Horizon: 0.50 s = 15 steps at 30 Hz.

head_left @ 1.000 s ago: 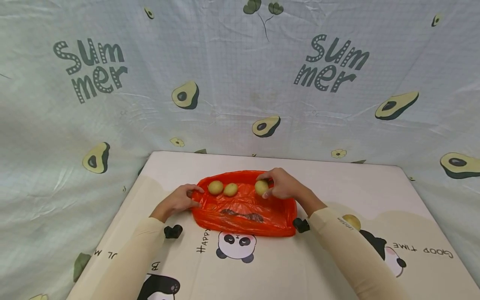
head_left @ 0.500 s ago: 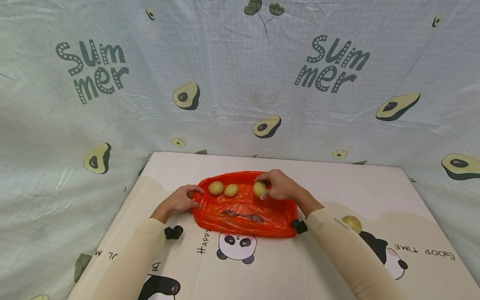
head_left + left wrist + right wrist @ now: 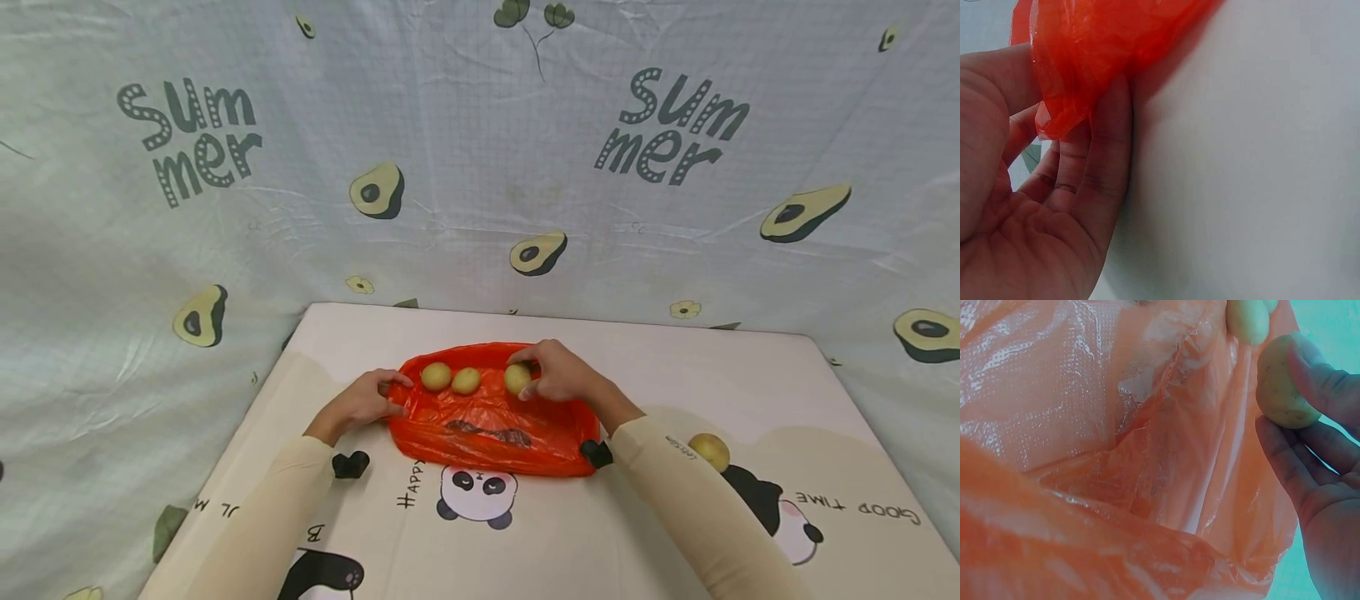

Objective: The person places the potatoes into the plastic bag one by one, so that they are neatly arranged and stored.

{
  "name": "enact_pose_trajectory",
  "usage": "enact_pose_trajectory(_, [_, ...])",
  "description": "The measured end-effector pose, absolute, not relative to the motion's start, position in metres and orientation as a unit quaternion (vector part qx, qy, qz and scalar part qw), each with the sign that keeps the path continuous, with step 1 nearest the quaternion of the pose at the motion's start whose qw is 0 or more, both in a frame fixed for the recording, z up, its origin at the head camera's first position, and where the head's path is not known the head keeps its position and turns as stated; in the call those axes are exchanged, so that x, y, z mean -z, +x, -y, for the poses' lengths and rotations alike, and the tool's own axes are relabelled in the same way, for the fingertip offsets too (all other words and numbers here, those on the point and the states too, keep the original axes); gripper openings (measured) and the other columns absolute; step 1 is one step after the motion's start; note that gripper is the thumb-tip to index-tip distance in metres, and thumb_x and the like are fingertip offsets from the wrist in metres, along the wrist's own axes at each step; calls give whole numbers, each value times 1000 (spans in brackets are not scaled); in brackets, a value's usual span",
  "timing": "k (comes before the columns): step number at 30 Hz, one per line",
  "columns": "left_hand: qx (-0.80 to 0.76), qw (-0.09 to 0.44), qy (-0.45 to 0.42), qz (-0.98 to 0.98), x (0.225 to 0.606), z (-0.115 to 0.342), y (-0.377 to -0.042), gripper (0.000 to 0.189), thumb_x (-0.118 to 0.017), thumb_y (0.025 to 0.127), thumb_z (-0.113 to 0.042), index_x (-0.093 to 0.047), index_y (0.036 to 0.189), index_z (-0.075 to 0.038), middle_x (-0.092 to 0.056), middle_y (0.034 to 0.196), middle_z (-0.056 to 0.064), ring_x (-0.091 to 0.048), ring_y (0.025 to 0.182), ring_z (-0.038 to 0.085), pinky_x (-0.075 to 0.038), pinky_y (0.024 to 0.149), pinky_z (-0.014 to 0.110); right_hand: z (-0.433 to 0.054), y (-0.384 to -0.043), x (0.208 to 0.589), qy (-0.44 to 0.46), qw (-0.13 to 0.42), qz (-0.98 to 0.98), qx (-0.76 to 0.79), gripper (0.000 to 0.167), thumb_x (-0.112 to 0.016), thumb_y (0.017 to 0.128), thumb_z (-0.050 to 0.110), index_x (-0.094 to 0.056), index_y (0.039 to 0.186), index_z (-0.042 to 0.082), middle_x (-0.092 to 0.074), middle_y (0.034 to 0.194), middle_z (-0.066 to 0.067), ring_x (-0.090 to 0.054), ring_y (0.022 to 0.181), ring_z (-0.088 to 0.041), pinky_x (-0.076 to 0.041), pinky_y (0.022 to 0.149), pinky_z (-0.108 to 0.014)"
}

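A red plastic bag [image 3: 487, 408] lies spread on the table with its mouth wide. My left hand [image 3: 360, 400] grips the bag's left rim, thumb inside and fingers outside, as the left wrist view shows. In my right hand [image 3: 558, 373] a potato [image 3: 517, 379] is pinched between thumb and fingertips, over the right part of the bag. The right wrist view shows this potato [image 3: 1285, 384] speckled and yellowish. Two more potatoes, a left one [image 3: 436, 377] and a smaller one [image 3: 467, 381], sit side by side in the bag near its back edge.
Another potato [image 3: 709, 451] lies on the table [image 3: 675, 358] right of the bag, beside my right forearm. Black bag handle ends or printed marks [image 3: 350, 464] show near the bag's front left. A printed cloth [image 3: 450, 125] hangs behind the table.
My right hand has shifted slightly left with the potato in it. The left hand keeps its hold on the bag's rim, and the head view has turned a little.
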State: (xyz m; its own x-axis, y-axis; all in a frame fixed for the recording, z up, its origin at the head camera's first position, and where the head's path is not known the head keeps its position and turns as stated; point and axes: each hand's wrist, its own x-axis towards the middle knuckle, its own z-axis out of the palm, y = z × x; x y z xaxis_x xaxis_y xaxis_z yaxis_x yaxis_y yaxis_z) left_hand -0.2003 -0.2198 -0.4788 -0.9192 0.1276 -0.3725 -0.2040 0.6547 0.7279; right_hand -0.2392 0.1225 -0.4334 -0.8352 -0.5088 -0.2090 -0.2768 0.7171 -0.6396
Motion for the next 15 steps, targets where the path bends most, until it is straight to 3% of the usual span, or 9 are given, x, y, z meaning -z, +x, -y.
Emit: enact_pose_trajectory(15, [-427, 200, -28, -881, 480, 220, -201, 40, -75, 86, -3, -66, 126, -6, -53, 139, 22, -61, 110, 33, -64, 89, 38, -112, -243, 443, -214, 192, -904, 317, 52, -82, 86, 7, -69, 136, 11, -70, 125, -6, -59, 114, -25, -57, 105, -44])
